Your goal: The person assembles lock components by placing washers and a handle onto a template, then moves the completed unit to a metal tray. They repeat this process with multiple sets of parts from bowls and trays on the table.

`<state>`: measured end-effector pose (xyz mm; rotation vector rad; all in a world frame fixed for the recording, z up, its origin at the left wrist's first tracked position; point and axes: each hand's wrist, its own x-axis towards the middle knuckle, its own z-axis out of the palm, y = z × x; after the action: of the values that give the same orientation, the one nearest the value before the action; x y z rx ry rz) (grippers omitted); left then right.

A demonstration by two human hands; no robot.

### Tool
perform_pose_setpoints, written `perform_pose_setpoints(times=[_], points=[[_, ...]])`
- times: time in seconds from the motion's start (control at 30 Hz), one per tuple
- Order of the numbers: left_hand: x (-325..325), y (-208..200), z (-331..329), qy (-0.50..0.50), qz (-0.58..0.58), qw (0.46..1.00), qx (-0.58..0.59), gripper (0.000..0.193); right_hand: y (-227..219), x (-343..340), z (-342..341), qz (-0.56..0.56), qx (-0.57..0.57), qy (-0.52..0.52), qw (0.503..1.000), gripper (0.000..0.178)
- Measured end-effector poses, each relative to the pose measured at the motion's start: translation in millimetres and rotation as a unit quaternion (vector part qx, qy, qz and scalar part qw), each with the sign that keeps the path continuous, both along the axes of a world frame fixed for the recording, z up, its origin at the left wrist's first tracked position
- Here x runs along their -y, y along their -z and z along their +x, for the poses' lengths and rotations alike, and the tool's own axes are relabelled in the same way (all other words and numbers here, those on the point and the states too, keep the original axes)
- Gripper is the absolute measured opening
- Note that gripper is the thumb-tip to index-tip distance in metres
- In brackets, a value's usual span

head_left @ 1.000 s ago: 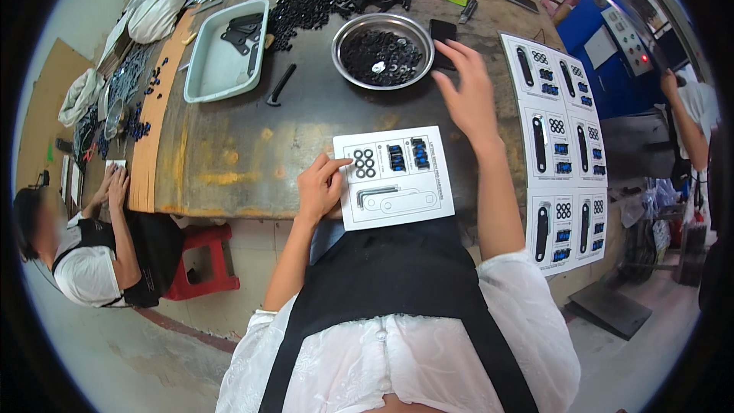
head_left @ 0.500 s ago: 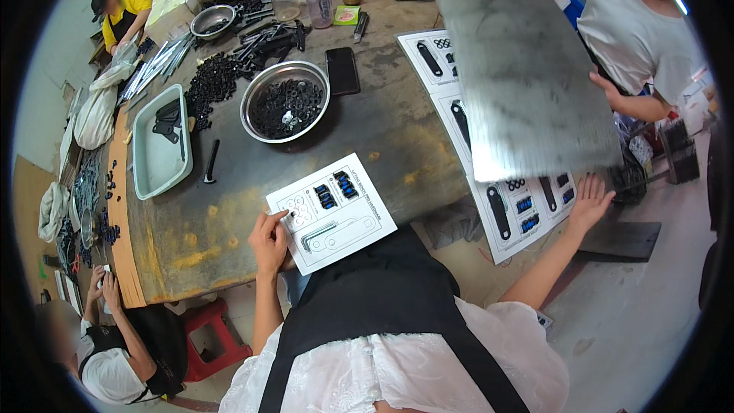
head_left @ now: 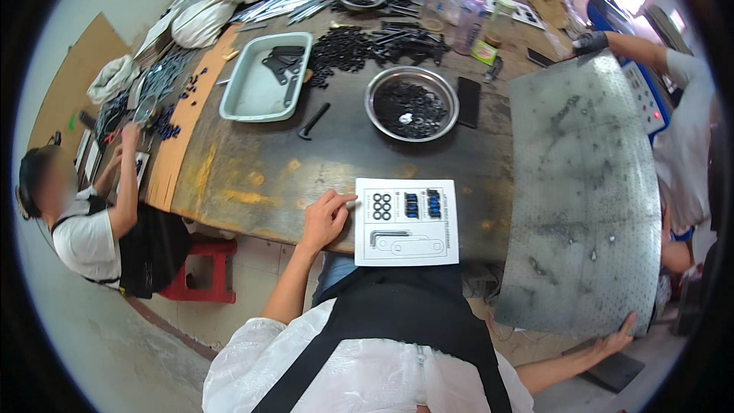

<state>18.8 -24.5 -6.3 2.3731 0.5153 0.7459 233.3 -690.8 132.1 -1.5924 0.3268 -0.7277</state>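
Note:
A white printed card [head_left: 405, 260] lies at the table's near edge in front of me. On it are several black rings [head_left: 382, 206], two black-and-blue packs [head_left: 423, 204] and an L-shaped hex key [head_left: 388, 235]. My left hand [head_left: 327, 218] is beside the card's left edge, index finger stretched toward it, other fingers curled, with nothing visible in it. A large grey metal sheet [head_left: 573, 199] with a dotted surface spans the right side. My right hand [head_left: 614, 338] is at its near lower edge, fingers extended, seemingly touching it. A co-worker's gloved hand [head_left: 590, 43] is at the far edge.
A steel bowl [head_left: 449, 116] of small black parts stands beyond the card, with a phone [head_left: 469, 102] beside it. Left are a pale tray [head_left: 243, 88] with black plates and a black rod [head_left: 313, 121]. Another person [head_left: 99, 237] works at the left, near a red stool [head_left: 202, 271].
The metal sheet has turned and come down over the printed cards at the right. My right hand has moved to its near edge. My left hand has drawn back from the rings. My view has shifted.

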Motion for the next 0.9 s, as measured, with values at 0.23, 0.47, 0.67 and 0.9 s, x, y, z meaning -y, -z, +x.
perform_pose_setpoints(times=[0.23, 0.47, 0.67, 0.9], points=[[-101, -52, 28, -0.068, 0.046, 0.987, 0.139, 0.024, -54, -114, -59, -0.119, 0.121, 0.021, 0.985, 0.054], [-335, -1, 104, -0.228, 0.085, 0.968, -0.064, 0.043, -47, -134, -73, -0.08, 0.155, 0.052, 0.983, 0.05], [-418, 4, 176, -0.172, 0.166, 0.957, -0.161, 0.052, -52, -169, -76, -0.076, 0.179, 0.072, 0.978, 0.051], [-451, 1, 218, -0.16, 0.213, 0.917, -0.296, 0.042, -65, -193, -76, -0.105, 0.187, 0.101, 0.971, 0.052]])
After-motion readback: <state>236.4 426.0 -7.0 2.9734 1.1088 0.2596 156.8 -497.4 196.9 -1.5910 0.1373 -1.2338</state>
